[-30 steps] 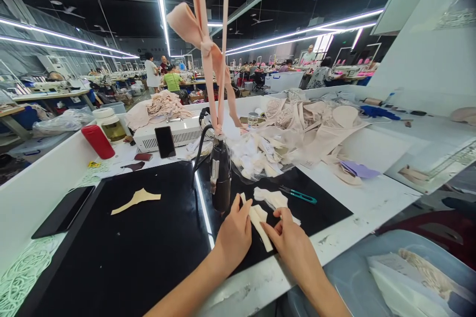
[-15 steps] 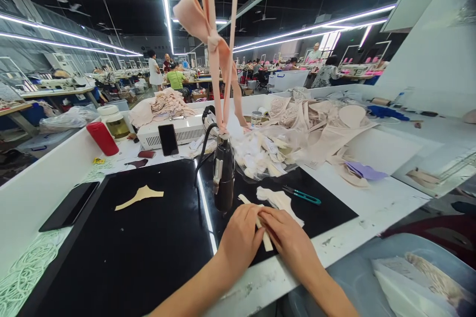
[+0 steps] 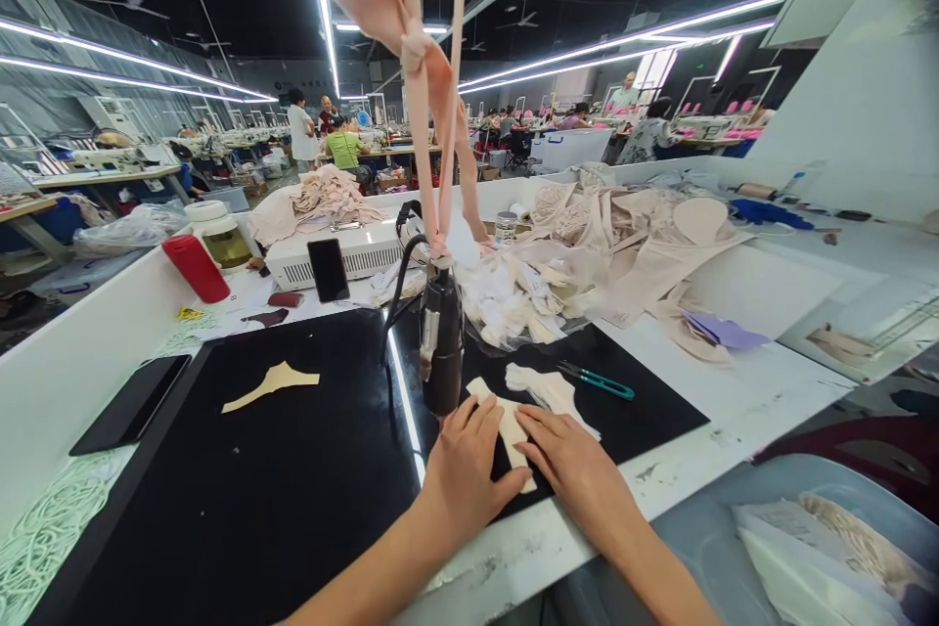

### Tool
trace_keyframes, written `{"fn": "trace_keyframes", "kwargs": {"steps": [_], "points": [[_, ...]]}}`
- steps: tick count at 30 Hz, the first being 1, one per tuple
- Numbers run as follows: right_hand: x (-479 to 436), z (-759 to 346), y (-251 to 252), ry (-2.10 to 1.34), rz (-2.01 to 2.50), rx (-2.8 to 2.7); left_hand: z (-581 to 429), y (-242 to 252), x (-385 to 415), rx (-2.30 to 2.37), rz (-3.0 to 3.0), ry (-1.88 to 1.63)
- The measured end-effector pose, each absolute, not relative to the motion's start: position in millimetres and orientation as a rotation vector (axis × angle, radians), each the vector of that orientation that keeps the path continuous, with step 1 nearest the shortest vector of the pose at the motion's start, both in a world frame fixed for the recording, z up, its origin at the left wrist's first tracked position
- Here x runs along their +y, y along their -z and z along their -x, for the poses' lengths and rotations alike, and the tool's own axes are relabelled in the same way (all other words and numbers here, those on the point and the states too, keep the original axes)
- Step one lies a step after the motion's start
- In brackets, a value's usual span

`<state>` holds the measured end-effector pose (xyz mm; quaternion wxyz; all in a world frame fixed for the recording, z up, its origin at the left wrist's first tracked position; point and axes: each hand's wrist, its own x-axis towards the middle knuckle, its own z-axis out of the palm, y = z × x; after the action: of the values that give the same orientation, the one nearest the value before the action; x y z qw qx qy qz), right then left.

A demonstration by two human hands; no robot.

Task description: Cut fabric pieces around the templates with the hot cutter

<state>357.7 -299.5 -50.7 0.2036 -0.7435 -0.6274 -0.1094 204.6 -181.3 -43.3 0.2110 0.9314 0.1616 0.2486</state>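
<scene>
A cream fabric piece (image 3: 512, 430) lies on the black mat (image 3: 315, 509) between my two hands. My left hand (image 3: 466, 465) rests along its left side, fingers stretched forward and thumb pointing toward the piece's near end. From the other side, my right hand (image 3: 572, 460) lays its extended fingertips on the right edge. Both hands are open and press the piece down flat. Just beyond my left fingertips hangs a black cylindrical tool (image 3: 441, 347), tied to pink fabric straps (image 3: 429, 88). White fabric pieces (image 3: 547, 393) are stacked past my right hand, beside teal thread snips (image 3: 598, 381).
A single cream piece (image 3: 273, 385) lies at the mat's left. A phone (image 3: 132, 406) sits by the left wall, and another phone (image 3: 328, 271) leans on a white box. Bagged white pieces (image 3: 514, 298) and beige bras (image 3: 623, 235) are piled at the back.
My hands have moved slightly apart, and my fingers have spread from a bunched grip to lying flat. More of the cream piece now shows, opened out wider between them.
</scene>
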Motion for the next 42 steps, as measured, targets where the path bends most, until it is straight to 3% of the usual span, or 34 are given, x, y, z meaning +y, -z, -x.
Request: {"fn": "trace_keyframes", "kwargs": {"steps": [20,42], "points": [[-321,-357,35,0.226,1.946,-1.673,-203,37,-184,0.468,-2.567,-0.582],[-316,-343,23,-0.205,1.913,-1.480,-167,13,-193,0.317,-2.766,-0.475]]}}
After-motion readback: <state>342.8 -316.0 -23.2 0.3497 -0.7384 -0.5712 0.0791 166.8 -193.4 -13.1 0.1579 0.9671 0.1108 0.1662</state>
